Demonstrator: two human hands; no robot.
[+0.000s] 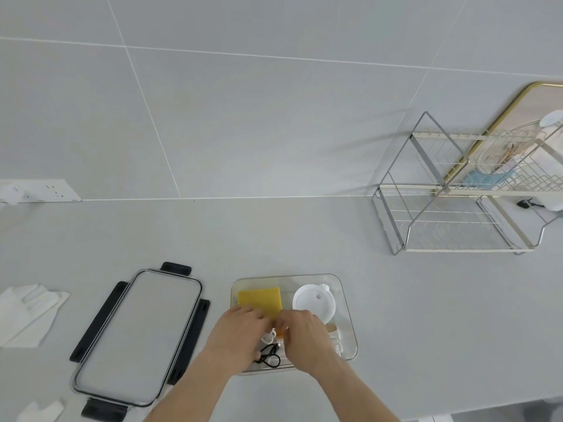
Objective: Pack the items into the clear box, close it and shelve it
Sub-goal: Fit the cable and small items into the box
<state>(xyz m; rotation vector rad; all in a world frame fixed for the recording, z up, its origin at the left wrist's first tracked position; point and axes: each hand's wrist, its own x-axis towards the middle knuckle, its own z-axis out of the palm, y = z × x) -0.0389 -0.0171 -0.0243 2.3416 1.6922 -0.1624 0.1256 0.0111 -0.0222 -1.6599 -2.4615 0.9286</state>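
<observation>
The clear box [342, 287] sits on the grey counter at lower centre. Inside lie a yellow sponge [259, 298], a white round cup with a lid [313, 301], a coiled black cable [269, 356] and small white and orange items [278, 332] that are partly hidden. My left hand [240, 330] and my right hand [307, 336] are both down in the box, fingertips meeting over the small items near the sponge's front edge. What the fingers pinch is hidden. The box's clear lid with black latches [137, 333] lies flat to the left of the box.
A two-tier wire rack [451, 214] stands at the right against the wall, with a gold-rimmed mirror [518, 95] behind it. White folded cloths [27, 312] lie at the far left. A wall socket [54, 190] is at the left. The counter's front edge runs along the lower right.
</observation>
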